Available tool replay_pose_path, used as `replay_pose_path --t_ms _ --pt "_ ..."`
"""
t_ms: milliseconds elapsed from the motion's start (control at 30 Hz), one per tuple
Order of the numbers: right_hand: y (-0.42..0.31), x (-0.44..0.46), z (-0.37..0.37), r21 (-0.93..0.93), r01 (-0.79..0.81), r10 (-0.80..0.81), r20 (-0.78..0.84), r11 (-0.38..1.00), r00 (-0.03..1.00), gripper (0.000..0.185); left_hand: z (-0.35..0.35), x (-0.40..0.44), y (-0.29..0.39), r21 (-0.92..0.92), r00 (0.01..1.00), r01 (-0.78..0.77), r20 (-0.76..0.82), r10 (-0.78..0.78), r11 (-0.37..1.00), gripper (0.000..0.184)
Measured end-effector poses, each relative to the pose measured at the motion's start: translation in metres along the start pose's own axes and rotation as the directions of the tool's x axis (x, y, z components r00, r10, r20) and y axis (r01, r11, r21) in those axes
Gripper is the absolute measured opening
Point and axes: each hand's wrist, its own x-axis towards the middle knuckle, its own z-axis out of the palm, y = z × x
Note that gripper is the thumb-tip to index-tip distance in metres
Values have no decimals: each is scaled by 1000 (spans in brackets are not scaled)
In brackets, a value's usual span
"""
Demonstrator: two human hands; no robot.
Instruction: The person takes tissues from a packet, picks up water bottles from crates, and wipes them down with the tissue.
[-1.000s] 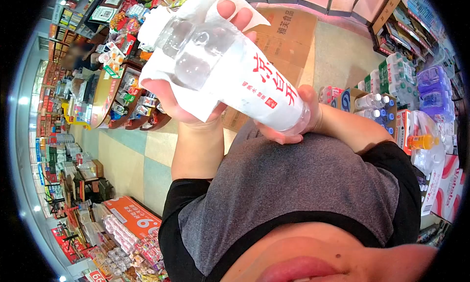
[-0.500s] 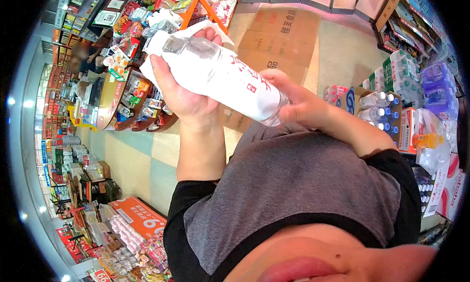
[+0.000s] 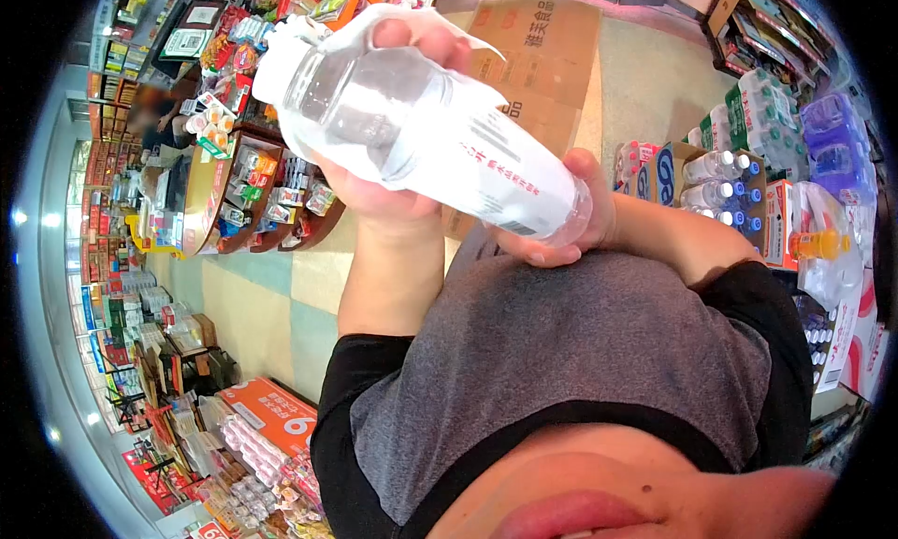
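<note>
A large clear plastic bottle (image 3: 374, 109) with a white cap (image 3: 281, 64) is held tilted in front of my chest, its cap end toward the upper left. Its white label (image 3: 496, 165) carries red characters, grey print and a barcode. My left hand (image 3: 388, 202) is closed around the upper part, with a thin white tissue or cloth (image 3: 440, 24) between palm and bottle. Around the base, my right hand (image 3: 599, 202) is closed, fingers underneath and thumb on top. The bottle hides part of both hands.
A curved counter (image 3: 210, 188) with small packets stands at the left, a person (image 3: 164, 118) behind it. Flattened cardboard (image 3: 538, 62) lies on the floor ahead. Boxed bottles (image 3: 716, 197) and wrapped packs (image 3: 767, 118) stand at the right; an orange display (image 3: 267, 413) is lower left.
The bottle has rolled about its length, so small red print and a barcode now face me. It is nearer the camera, and my right hand has shifted its grip around the base.
</note>
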Motion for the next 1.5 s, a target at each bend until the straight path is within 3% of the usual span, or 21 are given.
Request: replay_pose_path --t_ms 67,100,300,400,600,633,733,800,867,900,933,1033,1067,1133,1167,1233,1267,1300,1367,1467,1500 --pt "0 0 -2 22 -12 11 49 1000 999 94 1 -3 -4 -59 999 39 -5 -40 997 73" --pt "0 -1 -3 23 -23 21 70 999 997 94 -3 -4 -7 48 999 18 26 -20 999 69" --pt "2 -3 -5 42 -32 27 94 999 995 97 3 -10 -9 156 996 66 -77 -54 986 66" --pt "2 -3 -6 55 -26 20 119 998 993 95 -1 -9 -8 187 997 66 -43 -59 980 67" --pt "1 -4 -11 9 -22 21 98 1000 995 87 8 0 -3 135 981 172 67 -183 976 50" --pt "1 -4 -13 9 -15 14 108 1000 994 86 5 0 1 -1 970 244 17 -244 970 45" --pt "-2 -8 -18 44 -40 34 141 998 989 84 18 -2 1 279 976 216 -37 -215 936 66" --pt "-6 -13 1 -147 -66 38 -186 987 982 79 13 -5 -4 380 989 137 4 -150 915 83" --pt "-14 -16 16 -302 -118 -49 -493 946 868 62 8 -7 5 553 989 143 -58 -133 821 81" --pt "-17 -23 -9 -699 -76 -324 -422 711 847 56 8 -8 5 576 987 161 -120 -112 802 79" --pt "-20 -25 -20 -946 -72 -535 -240 316 810 51 8 -8 5 596 980 181 -181 -89 783 79" --pt "-39 -40 34 -981 -18 -721 -155 194 675 46 -7 -11 -10 880 978 202 -206 -37 430 71" --pt "-44 -40 53 -996 -82 -724 -90 47 684 44 12 0 -17 980 971 196 -197 -133 -25 58" --pt "-48 -38 78 -944 -230 -707 5 -237 707 41 24 13 -43 944 810 284 -330 -485 -168 48" --pt "-46 -39 79 -867 -349 -724 19 -355 690 38 3 8 -54 961 818 -171 15 -575 -218 48" --pt "-46 -42 79 -631 -567 -746 28 -530 666 34 7 -2 -69 977 815 -52 -79 -574 -208 49" --pt "-47 -47 77 -643 -552 -757 67 -531 650 32 7 -6 -77 977 808 8 -132 -574 -214 49" --pt "-50 -52 73 -655 -530 -762 110 -538 638 31 -13 -12 -85 948 793 -236 60 -606 -215 47" --pt "-52 -63 73 -676 -509 -775 149 -532 614 31 -5 -9 -104 984 796 177 -124 -592 33 46" --pt "-61 -83 89 -633 -566 -824 223 -528 520 31 -6 4 -126 996 773 47 -86 -629 -78 43" --pt "-67 -90 101 -758 -598 -917 -1 -259 399 31 -23 -1 -133 987 745 48 -137 -653 -152 42"
